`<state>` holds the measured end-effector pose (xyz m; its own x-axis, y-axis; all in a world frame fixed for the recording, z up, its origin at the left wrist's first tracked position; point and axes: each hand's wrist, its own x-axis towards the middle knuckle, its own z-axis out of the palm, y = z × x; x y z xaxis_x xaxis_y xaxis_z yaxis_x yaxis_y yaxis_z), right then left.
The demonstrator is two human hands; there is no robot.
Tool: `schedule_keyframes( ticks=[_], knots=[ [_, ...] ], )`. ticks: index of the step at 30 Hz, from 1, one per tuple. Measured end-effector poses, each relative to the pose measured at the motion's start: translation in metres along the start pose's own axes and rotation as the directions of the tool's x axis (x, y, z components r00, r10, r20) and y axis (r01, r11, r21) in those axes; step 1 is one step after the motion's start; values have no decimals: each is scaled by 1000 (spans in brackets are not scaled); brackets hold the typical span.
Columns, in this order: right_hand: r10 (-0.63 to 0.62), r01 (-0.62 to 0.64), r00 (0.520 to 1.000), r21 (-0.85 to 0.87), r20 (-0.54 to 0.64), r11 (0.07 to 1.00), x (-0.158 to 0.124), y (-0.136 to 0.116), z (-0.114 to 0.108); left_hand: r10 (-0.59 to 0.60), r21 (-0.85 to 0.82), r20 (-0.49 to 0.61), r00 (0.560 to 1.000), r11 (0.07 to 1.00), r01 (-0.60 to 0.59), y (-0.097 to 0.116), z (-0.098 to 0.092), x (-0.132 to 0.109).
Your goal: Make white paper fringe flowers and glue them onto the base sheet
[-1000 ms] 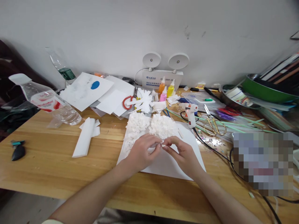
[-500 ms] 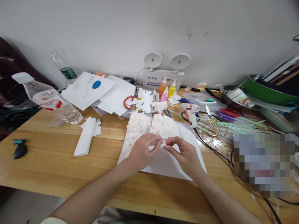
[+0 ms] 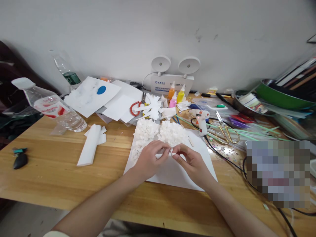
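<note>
My left hand (image 3: 152, 157) and my right hand (image 3: 190, 161) meet fingertip to fingertip over a white paper sheet (image 3: 170, 176). Between them they pinch a small piece of white paper (image 3: 171, 151), partly covered by the fingers. Clusters of crumpled white paper bits, one at the back left (image 3: 146, 129) and one at the back right (image 3: 173, 132), sit on the sheet just beyond my hands. More of these bits lie beside my left hand and are partly hidden by it. A thin pale strip (image 3: 191, 142) rests on the sheet to the right.
A white glue gun (image 3: 202, 122) stands right of the sheet, its cord running toward the front. Gold-handled scissors (image 3: 225, 133) lie beyond it. Folded paper (image 3: 90, 146) and a water bottle (image 3: 58, 110) are at left. Small paint bottles (image 3: 181, 94) stand behind the clusters.
My fingers have shifted slightly around the small paper piece, and less of it shows between them. The view has moved a little; the other things stay where they were.
</note>
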<state>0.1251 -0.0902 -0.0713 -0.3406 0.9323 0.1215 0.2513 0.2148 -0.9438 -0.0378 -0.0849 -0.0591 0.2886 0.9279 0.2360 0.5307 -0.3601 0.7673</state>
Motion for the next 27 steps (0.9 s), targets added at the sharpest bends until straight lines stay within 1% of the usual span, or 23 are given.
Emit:
schedule_keyframes(
  ticks=[5, 10, 19, 27],
  knots=[
    [-29, 28, 1000, -45, -11, 999, 0, 0, 2, 66, 11, 30, 997, 998, -66, -2, 2, 0],
    [-50, 43, 996, -95, -76, 995, 0, 2, 2, 111, 8, 22, 994, 994, -111, -2, 3, 0],
    [-62, 38, 982, -136, -177, 990, -3, 3, 3, 125, 1, -2, 992, 992, -125, -1, 4, -2],
    [-58, 26, 978, -161, -200, 987, -3, 2, 4, 153, -2, 6, 988, 988, -153, -2, 3, -2]
  ],
)
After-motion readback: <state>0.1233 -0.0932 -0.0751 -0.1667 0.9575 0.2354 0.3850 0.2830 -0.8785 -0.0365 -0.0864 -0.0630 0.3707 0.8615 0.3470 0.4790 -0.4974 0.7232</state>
